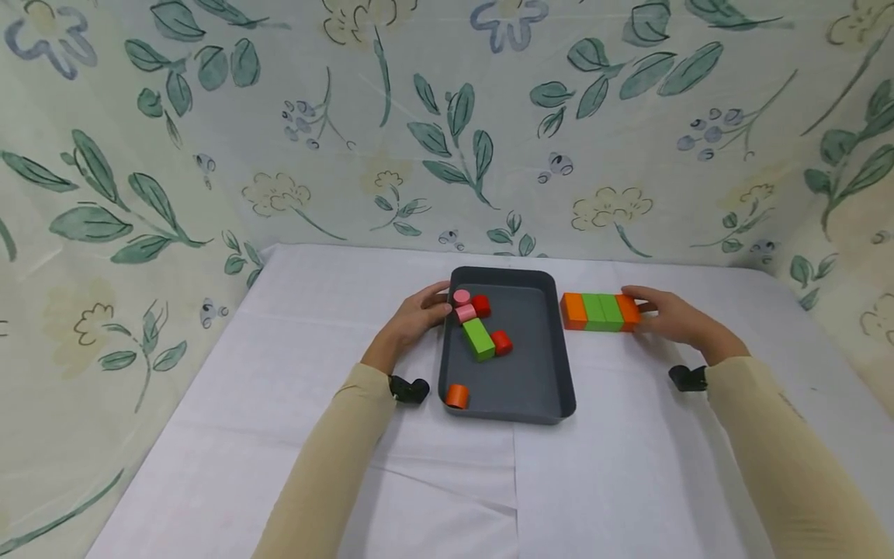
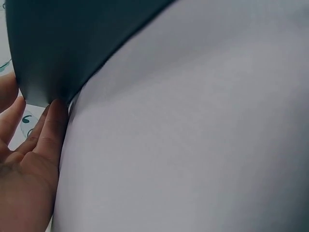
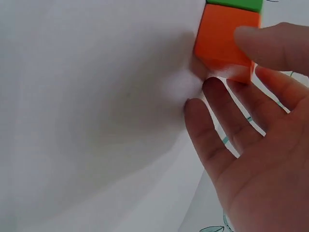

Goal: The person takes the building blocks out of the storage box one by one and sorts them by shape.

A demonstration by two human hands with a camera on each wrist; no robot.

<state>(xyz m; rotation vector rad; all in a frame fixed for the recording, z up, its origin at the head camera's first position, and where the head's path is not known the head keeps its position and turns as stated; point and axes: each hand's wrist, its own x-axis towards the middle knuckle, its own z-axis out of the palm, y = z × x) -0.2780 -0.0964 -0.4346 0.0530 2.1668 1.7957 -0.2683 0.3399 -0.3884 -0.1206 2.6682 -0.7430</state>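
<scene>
Left hand (image 1: 414, 318): grip released, straight fingers against tray (image 1: 552, 388) wall at 9 o'clock. Right hand (image 1: 670, 317): grip released, fingertips touching block row (image 1: 599, 312) (on table (image 1: 628, 466), 3 o'clock of tray). Risk: sideways push may skew row; loose pieces unsecured.
</scene>
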